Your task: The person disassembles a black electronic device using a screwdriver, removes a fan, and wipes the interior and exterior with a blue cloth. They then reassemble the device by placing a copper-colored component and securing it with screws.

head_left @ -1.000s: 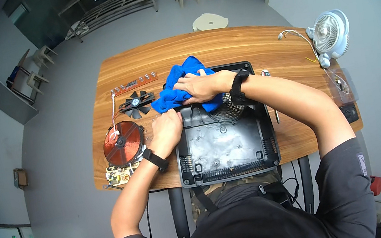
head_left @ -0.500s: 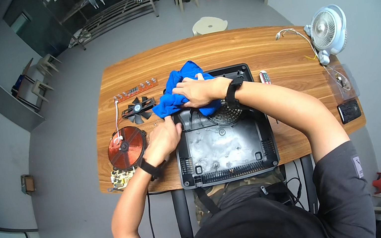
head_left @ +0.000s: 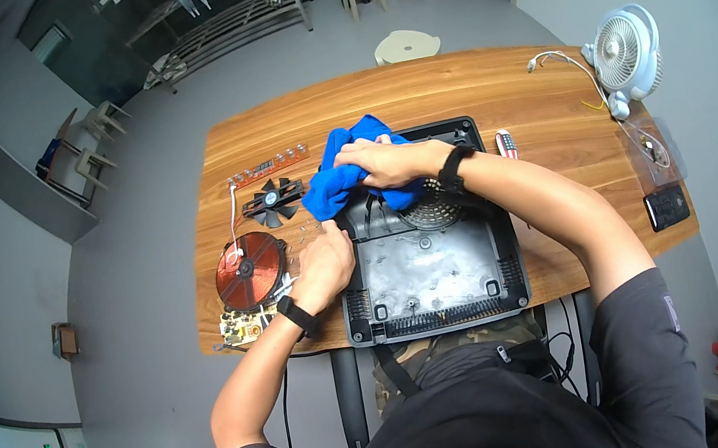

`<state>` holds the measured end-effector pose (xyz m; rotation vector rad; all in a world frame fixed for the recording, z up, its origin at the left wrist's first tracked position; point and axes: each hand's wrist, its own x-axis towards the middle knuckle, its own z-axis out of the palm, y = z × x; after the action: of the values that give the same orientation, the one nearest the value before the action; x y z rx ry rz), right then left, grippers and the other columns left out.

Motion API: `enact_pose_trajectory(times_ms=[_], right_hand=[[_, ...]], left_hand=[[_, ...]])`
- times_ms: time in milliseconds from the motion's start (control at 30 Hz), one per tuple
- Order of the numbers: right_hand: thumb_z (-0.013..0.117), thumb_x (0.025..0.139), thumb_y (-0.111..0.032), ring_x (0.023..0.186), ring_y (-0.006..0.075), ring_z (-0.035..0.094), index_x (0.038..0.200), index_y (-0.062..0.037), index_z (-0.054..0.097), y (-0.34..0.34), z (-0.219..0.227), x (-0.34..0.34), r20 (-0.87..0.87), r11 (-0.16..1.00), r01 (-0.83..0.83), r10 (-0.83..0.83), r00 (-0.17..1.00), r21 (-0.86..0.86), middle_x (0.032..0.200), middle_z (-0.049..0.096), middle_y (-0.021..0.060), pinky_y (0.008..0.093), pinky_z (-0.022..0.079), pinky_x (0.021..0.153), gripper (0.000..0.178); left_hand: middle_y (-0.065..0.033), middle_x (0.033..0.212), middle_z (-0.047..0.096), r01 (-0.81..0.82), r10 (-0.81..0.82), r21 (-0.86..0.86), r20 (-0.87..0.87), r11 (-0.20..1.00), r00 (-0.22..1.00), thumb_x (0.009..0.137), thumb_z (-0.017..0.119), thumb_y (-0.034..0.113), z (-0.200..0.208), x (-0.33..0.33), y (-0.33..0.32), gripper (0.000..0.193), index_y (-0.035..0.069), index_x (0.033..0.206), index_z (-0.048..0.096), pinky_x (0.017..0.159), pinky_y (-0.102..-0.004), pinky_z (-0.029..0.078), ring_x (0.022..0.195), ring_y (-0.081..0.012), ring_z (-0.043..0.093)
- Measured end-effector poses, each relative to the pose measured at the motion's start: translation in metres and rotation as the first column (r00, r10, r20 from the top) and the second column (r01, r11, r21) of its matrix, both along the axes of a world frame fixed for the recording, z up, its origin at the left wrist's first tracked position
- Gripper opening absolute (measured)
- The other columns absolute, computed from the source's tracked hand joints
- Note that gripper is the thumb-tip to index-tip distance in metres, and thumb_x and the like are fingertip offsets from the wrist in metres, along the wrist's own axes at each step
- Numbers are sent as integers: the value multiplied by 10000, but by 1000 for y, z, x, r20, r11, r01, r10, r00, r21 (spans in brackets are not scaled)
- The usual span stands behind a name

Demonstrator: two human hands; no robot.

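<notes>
Head view: right hand (head_left: 385, 161), gripping blue cloth (head_left: 332, 192), shifts only slightly over black housing (head_left: 428, 267); left hand (head_left: 324, 261) stays at its edge, grip unclear, so wiping apparently continues.

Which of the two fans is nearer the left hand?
The black bare-bladed fan, left of the blue cloth; the white caged fan is far off to the right.

You get bright, fairly even light across the tabletop (head_left: 441, 89), from a source outside the view. Whitish glare spreads over the black housing's (head_left: 429, 274) glossy floor, near you. The far rack (head_left: 236, 31) sits dimmer. Your fisheye lens bows straight edges and blackens the corners.
</notes>
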<state>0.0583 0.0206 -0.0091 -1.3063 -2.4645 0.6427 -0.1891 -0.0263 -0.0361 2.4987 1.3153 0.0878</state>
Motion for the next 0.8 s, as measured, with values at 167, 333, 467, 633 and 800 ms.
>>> enact_pose_trajectory(times_ms=[167, 333, 467, 633, 800], right_hand=[[573, 860, 5, 1312, 384, 510, 1357, -102, 517, -5, 22, 12, -125, 979, 93, -71, 990, 181, 1310, 560, 158, 564, 468, 993, 511], [659, 841, -54, 1253, 359, 541, 1356, -111, 528, -37, 60, -11, 242, 953, -109, 39, 969, 283, 1283, 565, 137, 584, 476, 923, 534], [747, 882, -308, 1294, 325, 497, 1378, -107, 519, -47, 20, -20, 404, 988, -140, 101, 909, 68, 1349, 551, 103, 639, 429, 976, 581], [710, 922, -452, 1281, 333, 485, 1339, -176, 557, -49, -4, -23, 284, 992, -118, 99, 954, 51, 1314, 546, 99, 684, 397, 910, 523], [711, 916, -485, 1166, 311, 490, 1200, -185, 663, -43, 2, -24, 264, 985, -166, 171, 949, -41, 1197, 552, 63, 640, 391, 863, 415]], left_hand=[[-315, 805, 687, 75, -74, 12, -17, 997, 997, 1054, 381, 235, 3, 4, 4, 366, -116, 1110, 465, 744, -596, 505, 765, -514, 665], [-318, 830, 683, 271, -265, 9, -183, 962, 947, 967, 472, 179, -9, -9, 14, 260, -44, 994, 602, 758, -590, 518, 789, -517, 664], [-311, 865, 686, 130, -142, 81, 157, 988, 977, 878, 543, 114, -16, -4, 10, 158, 6, 933, 644, 752, -590, 520, 836, -532, 649], [-312, 846, 685, 147, -149, 46, 35, 988, 988, 877, 525, 106, -12, -5, 11, 181, -30, 899, 642, 744, -591, 522, 822, -523, 658], [-315, 857, 686, 131, -131, 9, -12, 991, 991, 883, 515, 106, -3, -2, 7, 194, -35, 911, 644, 742, -592, 523, 825, -523, 659]])
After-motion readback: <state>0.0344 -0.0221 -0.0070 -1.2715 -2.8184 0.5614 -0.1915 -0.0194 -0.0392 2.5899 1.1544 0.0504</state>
